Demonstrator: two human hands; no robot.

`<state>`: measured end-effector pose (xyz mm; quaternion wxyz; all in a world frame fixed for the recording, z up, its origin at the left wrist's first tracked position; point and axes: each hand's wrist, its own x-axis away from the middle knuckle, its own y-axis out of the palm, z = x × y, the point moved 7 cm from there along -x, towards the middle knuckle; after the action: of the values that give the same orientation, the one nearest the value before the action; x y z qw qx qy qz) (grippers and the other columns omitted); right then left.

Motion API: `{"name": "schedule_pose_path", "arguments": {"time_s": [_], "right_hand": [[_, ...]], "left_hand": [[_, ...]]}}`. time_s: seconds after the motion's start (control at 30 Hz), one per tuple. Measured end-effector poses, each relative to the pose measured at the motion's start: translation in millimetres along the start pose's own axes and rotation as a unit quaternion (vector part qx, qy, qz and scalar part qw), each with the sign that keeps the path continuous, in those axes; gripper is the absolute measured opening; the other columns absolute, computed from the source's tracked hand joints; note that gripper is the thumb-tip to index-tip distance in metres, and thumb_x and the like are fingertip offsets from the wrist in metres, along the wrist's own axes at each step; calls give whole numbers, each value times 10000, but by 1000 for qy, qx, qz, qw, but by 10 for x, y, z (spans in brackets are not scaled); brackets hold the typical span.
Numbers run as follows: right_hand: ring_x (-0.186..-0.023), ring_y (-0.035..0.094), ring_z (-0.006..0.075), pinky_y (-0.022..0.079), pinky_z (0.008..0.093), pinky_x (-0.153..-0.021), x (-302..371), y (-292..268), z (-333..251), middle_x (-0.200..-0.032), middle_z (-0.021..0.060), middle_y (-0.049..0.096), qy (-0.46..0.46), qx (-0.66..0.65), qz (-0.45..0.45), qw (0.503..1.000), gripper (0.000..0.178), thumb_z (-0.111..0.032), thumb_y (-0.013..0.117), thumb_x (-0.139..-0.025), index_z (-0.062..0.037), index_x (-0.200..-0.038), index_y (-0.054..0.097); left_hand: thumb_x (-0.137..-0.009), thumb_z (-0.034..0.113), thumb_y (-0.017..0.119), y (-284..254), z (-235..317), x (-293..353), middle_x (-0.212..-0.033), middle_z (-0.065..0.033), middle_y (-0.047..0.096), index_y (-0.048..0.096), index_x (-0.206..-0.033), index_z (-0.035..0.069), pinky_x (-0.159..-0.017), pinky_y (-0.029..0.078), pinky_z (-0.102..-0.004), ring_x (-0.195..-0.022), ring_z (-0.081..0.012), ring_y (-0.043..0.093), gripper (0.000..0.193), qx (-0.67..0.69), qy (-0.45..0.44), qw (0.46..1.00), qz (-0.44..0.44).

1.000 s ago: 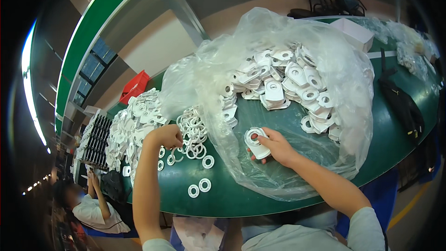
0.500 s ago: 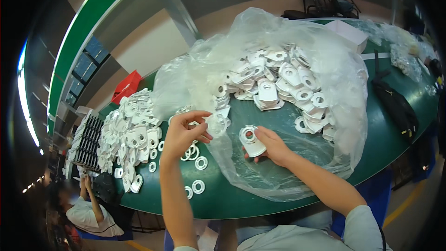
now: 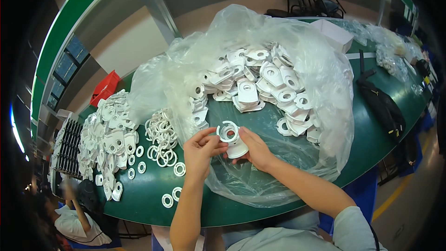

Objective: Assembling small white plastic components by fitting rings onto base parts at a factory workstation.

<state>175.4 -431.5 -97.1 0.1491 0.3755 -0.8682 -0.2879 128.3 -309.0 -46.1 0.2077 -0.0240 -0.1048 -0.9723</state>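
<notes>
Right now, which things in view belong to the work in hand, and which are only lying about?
Seem to belong:
- left hand, fingers at an open ring
- right hand, holding a white part
- ring pile
- similar parts on the clear bag

Seem just lying about:
- red bin
- black bag
- white box

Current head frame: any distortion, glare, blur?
Head view: near edge of the green table bows, corners black out; head view: a lamp strip glares at far left, whitish sheen on the plastic bag; head view: fingers and the white part they hold look fairly sharp.
</notes>
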Motion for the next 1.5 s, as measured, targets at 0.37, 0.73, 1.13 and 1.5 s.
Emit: {"name": "schedule_pose_path", "arguments": {"time_s": [0.37,0.73,1.13,1.5], "right_hand": [[-824,642,212,525,294,-572,22,33,-46,-1047,118,599,4,12,2,1000,344,-299,386,-986,-52,-1222,417],[-789,644,172,517,262,-522,26,47,-86,-999,97,601,-32,114,17,993,273,-84,491,-923,-24,-1183,439],[-739,666,168,448,224,-441,23,73,-76,-969,114,637,-14,152,-19,988,278,-26,505,-897,17,-1167,452],[-754,661,154,456,228,-465,35,121,-104,-975,120,632,-19,119,-33,992,255,-24,496,-899,2,-1150,463]], "left_hand": [[-820,-8,609,25,4,10,-826,-149,659,577,-1048,-108,-615,570,-270,-675,-191,669,251,-45,34,998,-24],[-811,14,623,-5,58,5,-812,-94,663,638,-987,-59,-524,491,-218,-656,-119,625,191,-173,98,980,-13],[-784,61,675,-36,123,14,-800,-43,660,667,-923,-13,-497,440,-193,-671,-67,586,158,-232,113,966,12],[-804,55,661,-61,55,-21,-813,-59,662,662,-966,-33,-548,459,-207,-683,-81,590,185,-204,89,975,-9]]}}
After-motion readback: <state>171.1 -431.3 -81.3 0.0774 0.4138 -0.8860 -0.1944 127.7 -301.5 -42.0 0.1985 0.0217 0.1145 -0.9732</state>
